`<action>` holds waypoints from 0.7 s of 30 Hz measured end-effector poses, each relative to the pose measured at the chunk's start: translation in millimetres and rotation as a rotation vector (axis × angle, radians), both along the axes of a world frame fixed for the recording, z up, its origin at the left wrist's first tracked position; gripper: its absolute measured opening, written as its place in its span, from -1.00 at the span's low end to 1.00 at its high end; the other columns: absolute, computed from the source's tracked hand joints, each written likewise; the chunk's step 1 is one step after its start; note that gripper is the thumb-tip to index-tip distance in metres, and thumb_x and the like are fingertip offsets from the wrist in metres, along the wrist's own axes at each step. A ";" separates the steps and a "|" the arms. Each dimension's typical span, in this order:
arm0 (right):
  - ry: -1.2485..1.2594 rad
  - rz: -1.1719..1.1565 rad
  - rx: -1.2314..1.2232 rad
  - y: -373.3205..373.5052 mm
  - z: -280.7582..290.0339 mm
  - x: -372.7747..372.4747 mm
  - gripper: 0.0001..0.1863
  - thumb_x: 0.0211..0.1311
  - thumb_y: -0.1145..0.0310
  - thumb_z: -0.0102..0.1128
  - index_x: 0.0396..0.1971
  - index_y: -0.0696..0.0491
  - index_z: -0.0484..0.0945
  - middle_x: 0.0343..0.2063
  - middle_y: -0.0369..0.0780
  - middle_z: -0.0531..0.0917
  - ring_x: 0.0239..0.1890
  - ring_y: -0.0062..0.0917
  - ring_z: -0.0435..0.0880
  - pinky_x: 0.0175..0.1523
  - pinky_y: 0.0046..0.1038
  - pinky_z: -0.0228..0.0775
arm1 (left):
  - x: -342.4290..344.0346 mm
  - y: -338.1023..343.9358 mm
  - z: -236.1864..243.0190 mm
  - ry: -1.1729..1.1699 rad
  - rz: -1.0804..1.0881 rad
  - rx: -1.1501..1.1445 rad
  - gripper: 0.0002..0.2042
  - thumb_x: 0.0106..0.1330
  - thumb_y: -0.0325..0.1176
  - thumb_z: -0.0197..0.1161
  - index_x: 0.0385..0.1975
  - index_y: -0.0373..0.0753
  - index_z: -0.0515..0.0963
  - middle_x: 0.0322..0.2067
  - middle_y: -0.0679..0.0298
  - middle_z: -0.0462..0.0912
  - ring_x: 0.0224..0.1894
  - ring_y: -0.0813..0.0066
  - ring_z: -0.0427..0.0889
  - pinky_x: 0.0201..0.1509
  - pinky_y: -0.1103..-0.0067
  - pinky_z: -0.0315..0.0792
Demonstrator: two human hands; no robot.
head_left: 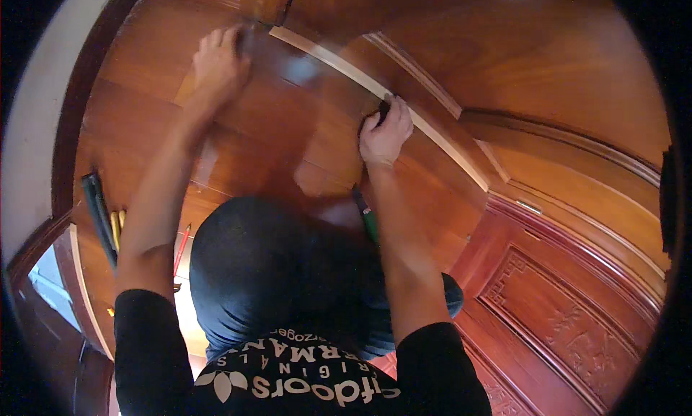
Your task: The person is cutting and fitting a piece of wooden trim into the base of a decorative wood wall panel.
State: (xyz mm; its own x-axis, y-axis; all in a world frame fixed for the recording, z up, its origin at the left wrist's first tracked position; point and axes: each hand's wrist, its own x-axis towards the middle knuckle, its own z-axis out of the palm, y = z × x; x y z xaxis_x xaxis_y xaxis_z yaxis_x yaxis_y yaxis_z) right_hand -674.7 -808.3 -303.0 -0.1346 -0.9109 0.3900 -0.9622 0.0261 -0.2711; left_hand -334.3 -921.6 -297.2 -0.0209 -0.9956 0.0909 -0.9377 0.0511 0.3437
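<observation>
My right hand [388, 131] is closed around a small black object [383, 112], its kind mostly hidden by the fingers. That hand is at a long pale wooden strip [440, 140], which runs along the foot of a brown wood panel [562, 63]. Farther to the left, my left hand [218, 61] is over the wooden floor, close to the strip's far end. Motion smears its fingers. A dark blurred shape [249, 40] shows beside the thumb, and I cannot make out whether the hand grips it.
On the brown plank floor [274, 138] at left lie dark handles [97, 210] and yellow handles [117, 221], near a red pencil [182, 249]. A green and black tool [367, 218] lies beside my knee. Carved reddish wood panels [548, 301] stand at right, and a pale wall [43, 113] at left.
</observation>
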 end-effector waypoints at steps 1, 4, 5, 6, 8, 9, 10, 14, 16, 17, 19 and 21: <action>-0.011 -0.017 0.008 -0.3 1.9 -0.1 -0.48 0.23 0.41 0.14 0.22 0.13 0.46 0.24 -0.01 0.49 0.35 -0.08 0.38 0.47 -0.03 0.10 | -10.3 -14.4 -1.5 0.069 -0.032 0.017 -0.52 0.36 -0.17 0.18 0.25 -0.16 0.48 0.23 0.08 0.51 0.34 0.08 0.42 0.37 0.20 0.36; -0.007 0.069 -0.017 -2.3 -0.6 -12.9 -0.53 0.21 0.41 0.14 0.15 0.14 0.50 0.20 0.00 0.53 0.31 -0.06 0.44 0.44 -0.04 0.18 | -40.4 -48.7 2.4 0.130 -0.083 0.118 -0.52 0.39 -0.14 0.15 0.17 -0.36 0.52 0.12 -0.11 0.60 0.25 -0.09 0.51 0.32 0.18 0.42; -0.017 0.060 -0.021 -2.7 0.7 -12.5 -0.53 0.21 0.41 0.14 0.15 0.14 0.50 0.20 0.00 0.53 0.31 -0.06 0.44 0.44 -0.04 0.18 | -47.7 -53.4 4.6 0.128 -0.105 0.220 -0.51 0.41 -0.12 0.13 0.11 -0.46 0.55 0.06 -0.20 0.63 0.19 -0.18 0.56 0.30 0.16 0.45; -0.021 0.067 -0.016 -3.4 1.4 -11.4 -0.54 0.20 0.42 0.14 0.13 0.14 0.51 0.17 0.00 0.55 0.29 -0.06 0.46 0.43 -0.04 0.21 | -50.0 -55.7 7.0 0.118 -0.114 0.218 -0.51 0.41 -0.12 0.13 0.11 -0.46 0.55 0.06 -0.20 0.63 0.19 -0.18 0.56 0.30 0.16 0.45; -0.028 0.060 -0.014 -4.0 2.4 -9.8 -0.56 0.19 0.42 0.15 0.11 0.15 0.52 0.15 0.00 0.57 0.27 -0.06 0.48 0.41 -0.03 0.23 | -52.3 -59.7 10.8 0.133 -0.017 0.363 -0.48 0.41 -0.07 0.12 0.02 -0.52 0.58 0.06 -0.27 0.63 0.15 -0.24 0.60 0.28 0.13 0.47; -0.036 0.071 -0.034 -4.8 2.3 -8.7 -0.56 0.18 0.42 0.16 0.10 0.14 0.52 0.14 0.00 0.58 0.27 -0.06 0.48 0.42 -0.03 0.23 | -53.1 -62.2 12.1 0.127 -0.029 0.361 -0.48 0.41 -0.07 0.12 0.02 -0.52 0.58 0.06 -0.27 0.63 0.15 -0.24 0.60 0.28 0.13 0.47; -0.043 0.082 -0.053 -4.8 2.9 -8.6 -0.56 0.17 0.42 0.16 0.09 0.14 0.52 0.14 -0.01 0.58 0.28 -0.07 0.49 0.42 -0.03 0.22 | -53.2 -65.2 13.7 0.099 -0.058 0.380 -0.47 0.41 -0.06 0.12 0.03 -0.50 0.59 0.07 -0.28 0.61 0.16 -0.22 0.60 0.27 0.14 0.47; -0.028 0.043 -0.034 -3.3 4.2 -14.8 -0.57 0.20 0.44 0.17 0.11 0.09 0.52 0.16 -0.05 0.58 0.27 -0.10 0.49 0.42 -0.08 0.23 | -60.6 -67.4 26.7 0.146 -0.060 0.456 -0.47 0.42 -0.02 0.13 0.02 -0.46 0.61 0.07 -0.29 0.62 0.14 -0.17 0.63 0.24 0.17 0.49; -0.030 0.063 -0.065 -6.3 3.5 -8.6 -0.56 0.17 0.45 0.19 0.11 0.08 0.52 0.12 -0.06 0.59 0.23 -0.11 0.51 0.39 -0.08 0.26 | -37.4 -73.7 3.6 0.112 -0.046 0.343 -0.46 0.43 0.02 0.13 0.00 -0.46 0.61 -0.01 -0.26 0.66 0.09 -0.18 0.65 0.23 0.19 0.50; -0.027 0.050 -0.062 -4.9 3.5 -10.4 -0.56 0.17 0.45 0.19 0.11 0.08 0.52 0.12 -0.06 0.59 0.23 -0.11 0.51 0.39 -0.08 0.26 | -43.0 -71.8 5.3 0.097 -0.045 0.245 -0.44 0.44 0.05 0.12 -0.01 -0.45 0.62 -0.08 -0.24 0.69 0.04 -0.20 0.67 0.22 0.21 0.51; -0.012 0.041 -0.086 -2.2 3.5 -13.3 -0.57 0.17 0.45 0.22 0.09 0.07 0.54 0.08 -0.08 0.59 0.19 -0.11 0.52 0.36 -0.08 0.27 | -41.8 -72.0 13.5 0.214 -0.056 0.330 -0.46 0.45 0.04 0.17 -0.05 -0.45 0.63 -0.18 -0.17 0.72 -0.08 -0.07 0.72 0.10 0.29 0.56; -0.039 0.035 -0.104 -2.2 5.7 -11.3 -0.59 0.17 0.44 0.23 0.06 0.08 0.56 0.07 -0.08 0.59 0.19 -0.12 0.51 0.36 -0.08 0.27 | -31.8 -72.0 16.2 0.322 -0.046 0.403 -0.48 0.45 0.03 0.22 -0.10 -0.46 0.64 -0.28 -0.11 0.74 -0.20 0.05 0.76 -0.03 0.37 0.62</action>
